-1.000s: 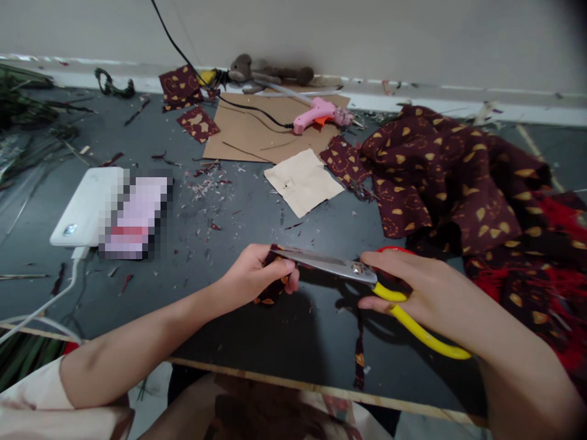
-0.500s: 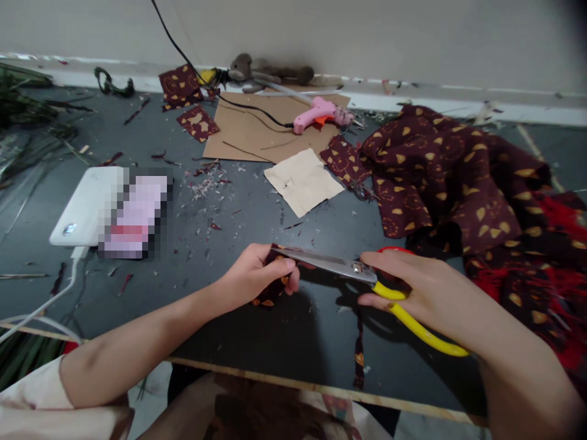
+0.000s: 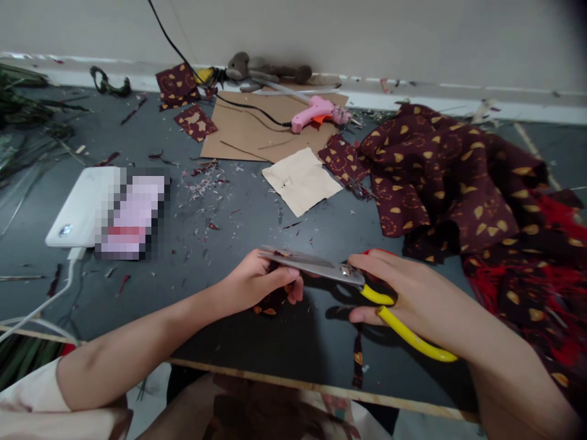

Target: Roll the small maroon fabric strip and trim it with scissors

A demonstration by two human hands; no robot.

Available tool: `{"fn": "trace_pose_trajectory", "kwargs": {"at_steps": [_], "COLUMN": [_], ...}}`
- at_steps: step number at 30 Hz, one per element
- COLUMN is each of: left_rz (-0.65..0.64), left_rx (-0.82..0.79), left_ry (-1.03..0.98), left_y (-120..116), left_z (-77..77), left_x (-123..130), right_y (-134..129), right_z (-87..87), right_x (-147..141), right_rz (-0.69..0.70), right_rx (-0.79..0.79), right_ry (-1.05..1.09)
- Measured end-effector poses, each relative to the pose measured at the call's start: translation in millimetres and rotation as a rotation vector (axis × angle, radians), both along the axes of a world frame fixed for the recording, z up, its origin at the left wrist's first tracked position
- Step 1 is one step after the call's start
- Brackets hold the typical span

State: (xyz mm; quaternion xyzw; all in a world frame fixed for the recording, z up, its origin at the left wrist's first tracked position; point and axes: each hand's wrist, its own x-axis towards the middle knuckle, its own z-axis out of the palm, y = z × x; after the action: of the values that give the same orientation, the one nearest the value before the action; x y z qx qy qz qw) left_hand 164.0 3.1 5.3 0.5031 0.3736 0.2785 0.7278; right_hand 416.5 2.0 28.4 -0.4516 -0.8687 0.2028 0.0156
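Observation:
My left hand [image 3: 263, 281] pinches a small piece of dark maroon patterned fabric [image 3: 271, 300] low over the table, most of it hidden by the fingers. In my right hand [image 3: 397, 287] is a pair of scissors [image 3: 316, 264], with one yellow handle loop showing and a bit of red at the far side. Its blades point left and lie across the left thumb and the fabric's upper edge. Beneath the right hand, a narrow fabric strip [image 3: 358, 357] rests on the table near the front edge.
Bunched maroon fabric [image 3: 440, 177] covers the right side. Behind the hands are a cream square [image 3: 301, 183], cardboard [image 3: 243, 131] and a pink glue gun [image 3: 316, 113] with a black cord. A white power bank [image 3: 85, 205] and a blurred phone [image 3: 135, 214] lie at left, among fabric scraps.
The scissors and my right hand have shifted left, so the blades reach further over my left hand. The handles look slightly lower; the left hand still pinches the fabric.

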Motion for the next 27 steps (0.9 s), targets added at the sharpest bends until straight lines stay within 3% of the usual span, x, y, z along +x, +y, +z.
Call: {"fn": "trace_pose_trajectory", "kwargs": {"at_steps": [18, 27], "left_rz": [-0.069, -0.064], "left_rx": [0.139, -0.001], "left_ry": [0.012, -0.024], "left_y": [-0.7, -0.7], "left_z": [-0.6, -2.1], "left_x": [-1.2, -0.6], "right_y": [-2.3, -1.7], "right_z": [-3.2, -5.4], "right_x": [-3.0, -4.7], "right_rz": [0.023, 0.024], "right_rx": [0.027, 0.021], "right_ry": [0.037, 0.007]}}
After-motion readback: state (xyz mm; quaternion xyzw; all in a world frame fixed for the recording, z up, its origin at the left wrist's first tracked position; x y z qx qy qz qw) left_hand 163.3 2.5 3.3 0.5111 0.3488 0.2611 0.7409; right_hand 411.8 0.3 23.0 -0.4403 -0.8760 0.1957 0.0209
